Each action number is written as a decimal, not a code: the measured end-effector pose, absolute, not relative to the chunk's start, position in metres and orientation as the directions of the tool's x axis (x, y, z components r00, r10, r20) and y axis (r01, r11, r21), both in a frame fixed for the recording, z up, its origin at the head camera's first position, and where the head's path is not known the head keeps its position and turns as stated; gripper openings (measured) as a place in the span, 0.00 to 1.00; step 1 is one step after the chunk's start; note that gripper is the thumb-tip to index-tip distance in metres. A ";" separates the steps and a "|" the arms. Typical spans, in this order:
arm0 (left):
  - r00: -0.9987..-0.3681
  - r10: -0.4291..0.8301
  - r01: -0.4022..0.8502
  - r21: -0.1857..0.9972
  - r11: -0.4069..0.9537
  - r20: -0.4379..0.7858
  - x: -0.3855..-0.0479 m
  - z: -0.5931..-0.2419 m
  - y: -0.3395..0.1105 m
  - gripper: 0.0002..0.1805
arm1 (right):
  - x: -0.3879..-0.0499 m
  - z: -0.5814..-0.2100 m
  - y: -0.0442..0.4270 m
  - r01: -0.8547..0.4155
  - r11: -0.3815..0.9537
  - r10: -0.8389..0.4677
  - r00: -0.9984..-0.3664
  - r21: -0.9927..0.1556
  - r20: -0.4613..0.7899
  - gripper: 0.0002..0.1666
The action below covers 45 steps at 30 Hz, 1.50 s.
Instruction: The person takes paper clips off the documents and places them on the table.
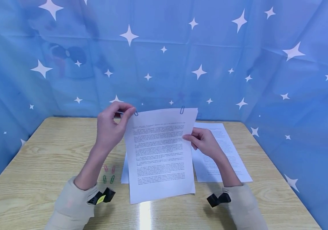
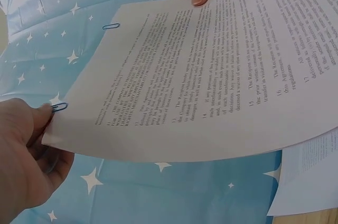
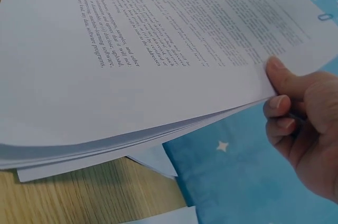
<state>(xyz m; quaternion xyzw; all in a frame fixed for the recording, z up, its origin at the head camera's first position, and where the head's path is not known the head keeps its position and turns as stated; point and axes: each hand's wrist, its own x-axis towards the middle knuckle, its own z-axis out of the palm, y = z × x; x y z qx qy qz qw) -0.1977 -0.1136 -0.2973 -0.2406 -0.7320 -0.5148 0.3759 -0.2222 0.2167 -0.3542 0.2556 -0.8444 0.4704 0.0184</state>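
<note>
A sheaf of printed paper (image 1: 161, 188) is held up off the table, facing me. Two blue paper clips sit on its top edge: one paper clip (image 2: 59, 106) by the left corner, another paper clip (image 1: 182, 110) toward the right. My left hand (image 1: 109, 124) pinches the left clip at the paper's edge, thumb in front; its fingers behind are partly hidden. On the right edge, my right hand (image 1: 205, 142) grips the sheaf, thumb on the front page. Several layered sheets show along the side in the right wrist view.
More printed sheets (image 1: 224, 153) lie on the wooden table (image 1: 46, 172) behind the sheaf, on the right. Pink paper clips (image 1: 113, 169) and green paper clips (image 1: 112, 179) lie left of the sheaf. A blue starry curtain (image 1: 164, 80) surrounds the table's back and sides.
</note>
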 end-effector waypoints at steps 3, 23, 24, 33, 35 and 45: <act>-0.594 -0.074 0.742 0.581 0.335 0.801 -0.197 -0.297 -0.114 0.02 | -0.223 -0.355 0.218 -0.452 0.434 -0.410 -0.869 -0.779 0.276 0.13; -0.597 -0.134 0.745 0.609 0.272 0.791 -0.181 -0.295 -0.135 0.04 | -0.224 -0.356 0.222 -0.444 0.423 -0.365 -0.882 -0.790 0.300 0.15; -0.601 -0.131 0.742 0.612 0.275 0.788 -0.181 -0.296 -0.136 0.04 | -0.224 -0.356 0.222 -0.442 0.423 -0.362 -0.883 -0.791 0.299 0.15; -0.658 -0.068 0.690 0.637 0.345 0.750 -0.175 -0.307 -0.148 0.05 | -0.225 -0.355 0.223 -0.447 0.424 -0.351 -0.883 -0.788 0.312 0.15; -0.672 -0.055 0.674 0.641 0.367 0.738 -0.174 -0.310 -0.150 0.04 | -0.224 -0.354 0.223 -0.446 0.423 -0.353 -0.883 -0.789 0.310 0.15; -0.720 -0.003 0.628 0.653 0.424 0.694 -0.170 -0.326 -0.160 0.05 | -0.224 -0.354 0.224 -0.439 0.432 -0.350 -0.887 -0.788 0.303 0.16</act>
